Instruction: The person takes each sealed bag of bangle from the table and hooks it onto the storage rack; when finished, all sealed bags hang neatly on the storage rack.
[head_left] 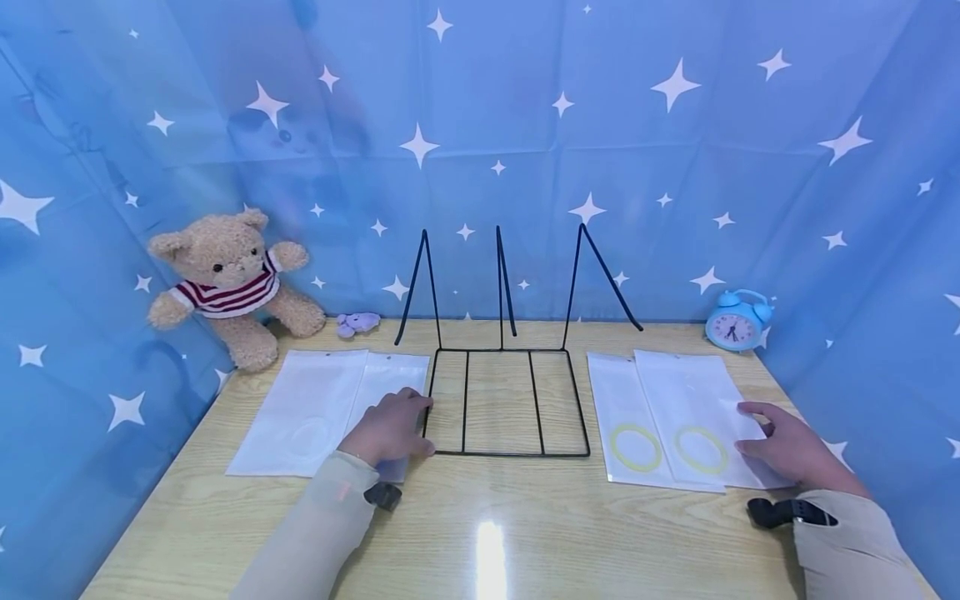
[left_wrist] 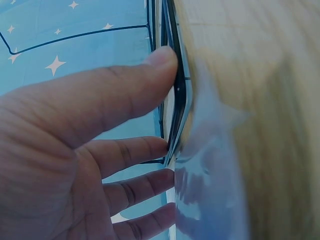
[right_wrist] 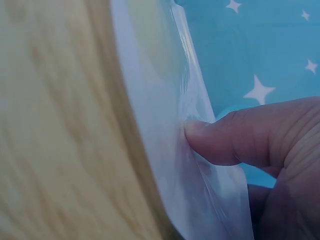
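Note:
A black wire rack (head_left: 512,455) stands mid-table, with three tall bent prongs at its back. My left hand (head_left: 390,427) lies at the rack's front left corner, its thumb and fingertips touching the wire; the left wrist view shows the fingers (left_wrist: 137,150) fairly straight. Under that hand are two clear plastic bags (head_left: 322,383), one showing a faint pale ring. To the rack's right, two overlapping plastic bags (head_left: 678,383) each show a yellow ring (head_left: 702,450). My right hand (head_left: 798,450) touches the outer bag's right edge, thumb (right_wrist: 215,140) resting on the plastic (right_wrist: 165,150).
A teddy bear (head_left: 232,292) in a striped shirt sits at the back left beside a small purple toy (head_left: 357,323). A blue alarm clock (head_left: 737,321) stands at the back right. Star-patterned blue curtains (head_left: 510,100) enclose the wooden table (head_left: 427,542) at back and sides.

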